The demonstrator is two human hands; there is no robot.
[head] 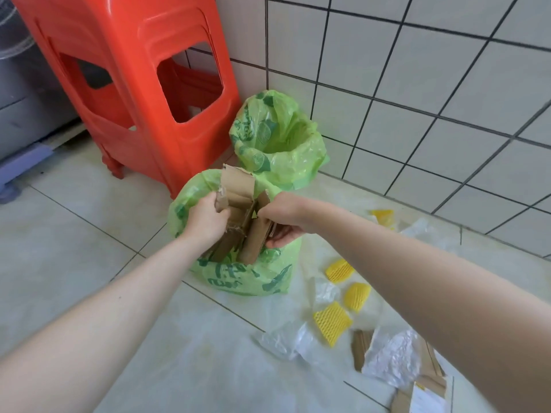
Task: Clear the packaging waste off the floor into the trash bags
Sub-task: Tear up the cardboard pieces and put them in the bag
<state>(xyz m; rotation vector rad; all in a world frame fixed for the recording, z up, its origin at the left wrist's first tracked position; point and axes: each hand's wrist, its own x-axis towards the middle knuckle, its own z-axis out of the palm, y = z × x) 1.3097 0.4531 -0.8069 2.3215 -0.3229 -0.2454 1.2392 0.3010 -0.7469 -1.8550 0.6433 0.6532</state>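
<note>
Pushing torn cardboard (238, 216) down into near green trash bag (238, 269); pieces upright, lower ends inside the mouth, upper flaps jutting above the rim.

Risks, as judged:
- Thin film against stiff torn edges and corners: likely to snag or split under hard downward force.
- Bag free-standing, unsupported: may tip toward red stool (134, 84) or collapse if push lands off-centre.
- Flaps wider than mouth: could spring back out on release unless folded flatter first.

Grip:
- Left hand (205, 219) curled round left-hand flap, fingers wrapped over the ragged top edge, knuckles toward camera.
- Right hand (283, 219) clamped on right-hand slab, thumb visible underneath at the near face, remaining fingers hidden behind the board.
- Cardboard held between both hands, touching both, directly over the bag opening.

Surroundings:
- Second green bag (280, 144) open, just behind, against tiled wall (417, 84).
- Still on floor to the right: yellow foam nets (332, 321), crumpled clear plastic (393, 359), more cardboard scraps (360, 350), well apart from both bags.
</note>
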